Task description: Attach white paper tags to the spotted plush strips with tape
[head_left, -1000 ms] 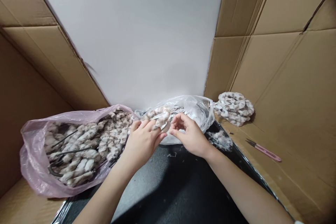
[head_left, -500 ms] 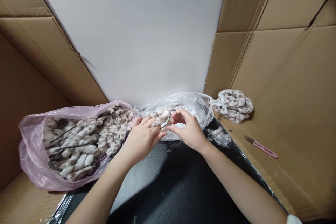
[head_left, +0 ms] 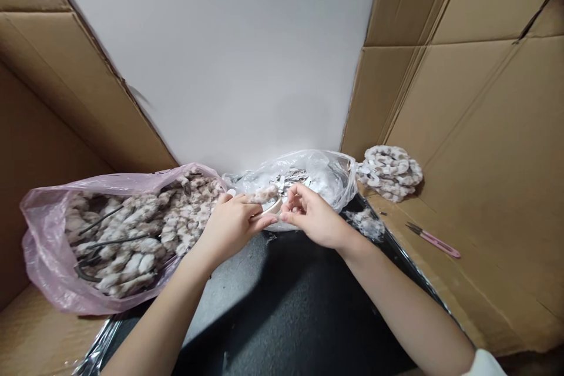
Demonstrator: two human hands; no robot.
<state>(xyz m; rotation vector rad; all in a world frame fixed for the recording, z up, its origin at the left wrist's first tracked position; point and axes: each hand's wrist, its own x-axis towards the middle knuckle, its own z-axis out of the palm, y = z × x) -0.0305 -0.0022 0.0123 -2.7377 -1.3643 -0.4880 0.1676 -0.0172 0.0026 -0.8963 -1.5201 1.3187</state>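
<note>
1. A loop of fluffy white-and-brown material (head_left: pixel 265 194) is gripped between the thumb and fingers of the left hand (head_left: pixel 231 223), with a smooth, pale band (head_left: pixel 274 209) exposed along its near side.

2. The right hand (head_left: pixel 315 215) is brought close to the band, thumb and fingertips curled narrowly together; whether anything is pinched between them cannot be told.

3. The loop is held above the near edge of a clear plastic bag (head_left: pixel 350 188), in which thin white and dark strips (head_left: pixel 294 178) are gathered.

4. The handling is judged to be partway along: the band is not fully covered, and the loop is not yet set down.

5. Beside the left forearm, a heap of fluffy mottled pieces (head_left: pixel 136 220) is packed into an open, translucent pink bag (head_left: pixel 44 252); whether these are worked or unworked cannot be told.

6. At the far right, a bundle of similar fluffy loops (head_left: pixel 392 173) is stacked against the brown cardboard (head_left: pixel 476 147), its stage likewise unclear.

7. Pink-handled snips (head_left: pixel 436 242) are laid on the cardboard, untouched, and a wispy clump of pale fluff (head_left: pixel 368 224) is seen on the edge of the black work surface (head_left: pixel 273 311).
</note>
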